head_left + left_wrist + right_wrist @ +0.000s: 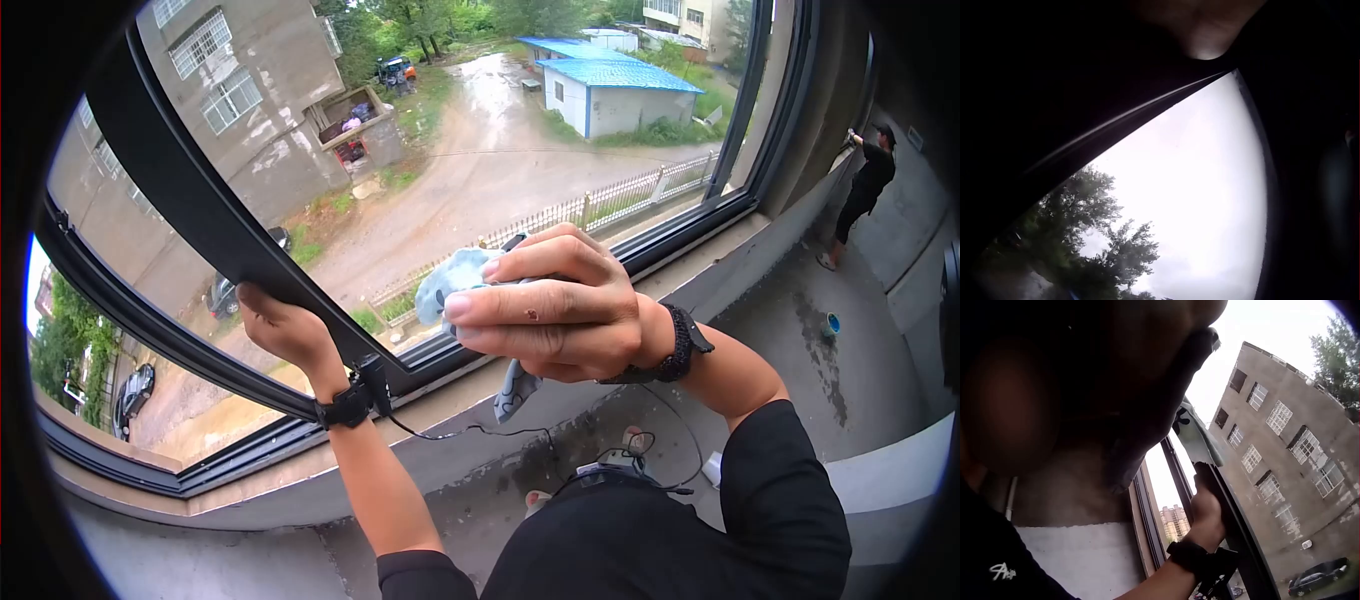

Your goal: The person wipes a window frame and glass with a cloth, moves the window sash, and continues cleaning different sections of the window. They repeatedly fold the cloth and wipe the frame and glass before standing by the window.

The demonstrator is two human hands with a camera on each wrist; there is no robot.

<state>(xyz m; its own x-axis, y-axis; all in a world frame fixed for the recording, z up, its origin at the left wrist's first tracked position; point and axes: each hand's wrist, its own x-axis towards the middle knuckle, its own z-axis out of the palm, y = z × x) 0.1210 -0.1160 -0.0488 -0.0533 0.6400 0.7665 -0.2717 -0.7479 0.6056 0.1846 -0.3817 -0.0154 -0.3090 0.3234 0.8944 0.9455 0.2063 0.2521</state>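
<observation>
My right hand [570, 310] holds a crumpled light blue-grey cloth [447, 288] in front of the window pane, fingers bent over it and a patterned end hanging below. In the right wrist view that hand is a dark shape, with part of the cloth [1196, 439] showing beyond it. To the left, my left hand [285, 335] grips the upright black bar of the window sash [190, 190], low down near its bottom corner. Seen from the right wrist, the left hand [1207, 519] lies against the bar's edge; its far fingers are hidden. The left wrist view is mostly dark.
The black window track [230, 472] runs along the concrete sill. A thin cable [470, 430] hangs from the left wrist camera down past the sill. Another person [870, 180] in dark clothes stands at the far right, and a small blue-rimmed container [832, 323] is on the floor.
</observation>
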